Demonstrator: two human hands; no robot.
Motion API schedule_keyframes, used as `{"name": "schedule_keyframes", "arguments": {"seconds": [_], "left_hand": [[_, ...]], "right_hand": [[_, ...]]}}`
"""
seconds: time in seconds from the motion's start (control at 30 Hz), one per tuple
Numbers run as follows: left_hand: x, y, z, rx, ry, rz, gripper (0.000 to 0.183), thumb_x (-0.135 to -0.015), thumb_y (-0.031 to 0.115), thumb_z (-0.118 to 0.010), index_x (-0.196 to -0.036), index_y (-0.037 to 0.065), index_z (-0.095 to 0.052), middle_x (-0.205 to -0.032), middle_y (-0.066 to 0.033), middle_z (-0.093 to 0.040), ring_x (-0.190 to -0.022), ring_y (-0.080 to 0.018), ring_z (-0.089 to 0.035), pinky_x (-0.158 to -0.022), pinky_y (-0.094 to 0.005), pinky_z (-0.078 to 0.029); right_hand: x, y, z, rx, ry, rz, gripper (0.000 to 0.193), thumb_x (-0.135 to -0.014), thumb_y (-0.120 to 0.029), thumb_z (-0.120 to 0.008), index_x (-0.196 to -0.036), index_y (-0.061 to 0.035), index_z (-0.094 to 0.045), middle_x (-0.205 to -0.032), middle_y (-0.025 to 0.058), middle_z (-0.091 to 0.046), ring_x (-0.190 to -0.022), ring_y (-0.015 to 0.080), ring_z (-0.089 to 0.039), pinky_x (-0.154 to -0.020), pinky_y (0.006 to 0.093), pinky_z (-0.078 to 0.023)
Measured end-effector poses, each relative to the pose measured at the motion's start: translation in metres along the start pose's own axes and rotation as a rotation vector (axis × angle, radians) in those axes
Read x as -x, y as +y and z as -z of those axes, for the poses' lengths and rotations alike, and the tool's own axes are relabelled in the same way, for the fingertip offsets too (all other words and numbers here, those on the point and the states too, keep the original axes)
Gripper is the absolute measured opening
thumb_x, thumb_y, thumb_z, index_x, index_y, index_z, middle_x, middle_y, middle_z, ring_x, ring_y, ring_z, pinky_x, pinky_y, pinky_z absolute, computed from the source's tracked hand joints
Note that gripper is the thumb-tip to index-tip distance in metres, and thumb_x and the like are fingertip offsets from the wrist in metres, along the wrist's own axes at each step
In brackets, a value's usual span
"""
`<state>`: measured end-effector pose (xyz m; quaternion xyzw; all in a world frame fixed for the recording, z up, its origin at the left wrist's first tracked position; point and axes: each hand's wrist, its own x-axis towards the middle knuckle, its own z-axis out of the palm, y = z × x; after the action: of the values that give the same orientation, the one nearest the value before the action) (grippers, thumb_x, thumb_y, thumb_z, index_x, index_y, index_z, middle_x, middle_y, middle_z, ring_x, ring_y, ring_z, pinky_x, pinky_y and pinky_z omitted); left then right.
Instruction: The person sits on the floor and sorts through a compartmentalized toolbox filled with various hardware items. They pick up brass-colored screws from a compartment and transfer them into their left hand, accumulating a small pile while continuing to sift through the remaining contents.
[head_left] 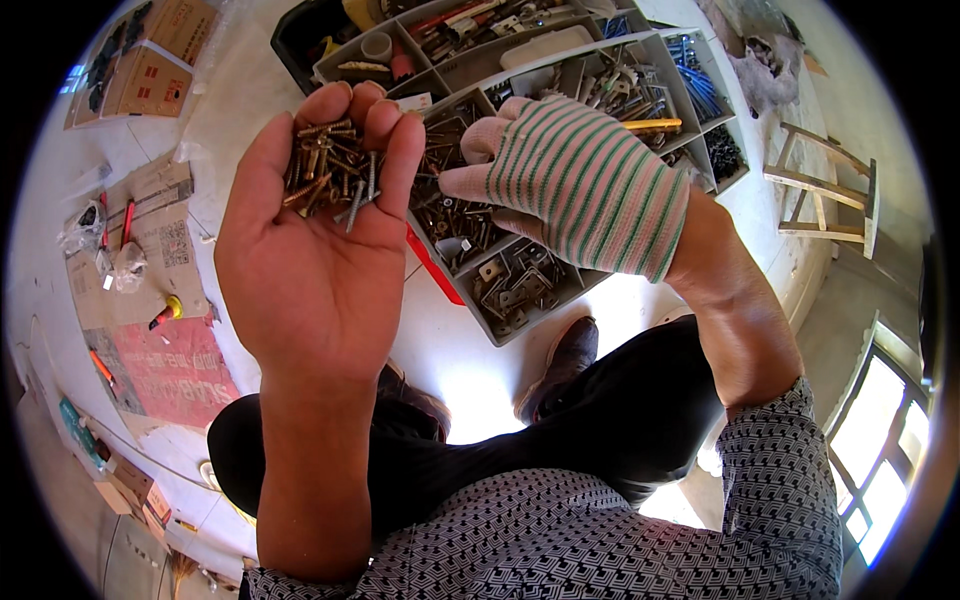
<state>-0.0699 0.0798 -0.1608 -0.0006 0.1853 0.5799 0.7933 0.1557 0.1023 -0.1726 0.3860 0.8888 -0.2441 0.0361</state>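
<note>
- Brass-coloured and grey screws (325, 165) lay in the bare left hand (310, 260), held by its curled fingers, palm up.
- Striped glove (590, 180) covered the right hand (560, 185), which was over the grey divided box (480, 70); whether it gripped something, I could not tell.

Here screws (330, 160) are cupped in the left hand (315, 260), the toolbox (548, 308) to its right is overhung by the right hand (580, 180), brackets (520, 290) are lodged in its nearest compartment, and a stool (825, 188) is set off right.
</note>
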Motion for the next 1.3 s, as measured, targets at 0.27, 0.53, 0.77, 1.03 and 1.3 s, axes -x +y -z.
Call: {"name": "schedule_keyframes", "arguments": {"seconds": [0.27,0.53,0.77,1.03,1.3], "left_hand": [[-0.001,0.000,0.002,0.005,-0.010,0.008,0.033,-0.109,0.014,-0.046,-0.122,-0.013,-0.059,-0.121,-0.0243,-0.064,-0.116,-0.0322,-0.064,-0.115,-0.0475,-0.048],[0.001,0.003,0.005,0.002,-0.018,0.001,0.032,-0.108,0.013,-0.045,-0.120,-0.013,-0.059,-0.120,-0.0238,-0.065,-0.115,-0.0338,-0.064,-0.113,-0.0488,-0.049],[0.001,0.002,0.004,0.008,-0.028,-0.001,0.033,-0.109,0.013,-0.044,-0.120,-0.014,-0.059,-0.119,-0.0241,-0.065,-0.115,-0.0348,-0.064,-0.112,-0.0498,-0.050],[0.003,0.004,0.002,0.022,-0.047,0.005,0.033,-0.110,0.014,-0.043,-0.119,-0.014,-0.058,-0.117,-0.0238,-0.065,-0.114,-0.0353,-0.065,-0.112,-0.0500,-0.050],[0.006,0.005,0.000,0.000,-0.054,-0.012,0.034,-0.110,0.015,-0.042,-0.119,-0.013,-0.059,-0.115,-0.0233,-0.066,-0.113,-0.0351,-0.065,-0.113,-0.0501,-0.049]], "right_hand": [[-0.010,0.000,-0.013,-0.280,-0.063,-0.181,0.039,-0.085,-0.027,-0.077,-0.120,-0.0163,-0.066,-0.107,0.0036,-0.058,-0.101,0.0239,-0.061,-0.081,0.0394,-0.054],[-0.021,-0.002,0.006,0.025,-0.065,0.070,0.035,-0.099,-0.035,-0.058,-0.112,-0.0052,-0.070,-0.105,0.0161,-0.069,-0.099,0.0368,-0.068,-0.085,0.0477,-0.057],[-0.025,-0.014,0.014,0.213,-0.163,0.102,0.020,-0.100,-0.021,-0.056,-0.109,-0.0097,-0.070,-0.105,0.0151,-0.071,-0.097,0.0361,-0.072,-0.080,0.0468,-0.059],[-0.029,-0.017,0.025,0.100,-0.270,0.008,0.022,-0.095,-0.016,-0.062,-0.115,-0.0106,-0.069,-0.109,0.0144,-0.070,-0.099,0.0359,-0.072,-0.080,0.0447,-0.060],[-0.024,-0.005,0.012,0.117,-0.162,0.101,0.034,-0.089,-0.019,-0.071,-0.122,-0.0100,-0.067,-0.118,0.0148,-0.068,-0.106,0.0356,-0.070,-0.089,0.0435,-0.058]]}}
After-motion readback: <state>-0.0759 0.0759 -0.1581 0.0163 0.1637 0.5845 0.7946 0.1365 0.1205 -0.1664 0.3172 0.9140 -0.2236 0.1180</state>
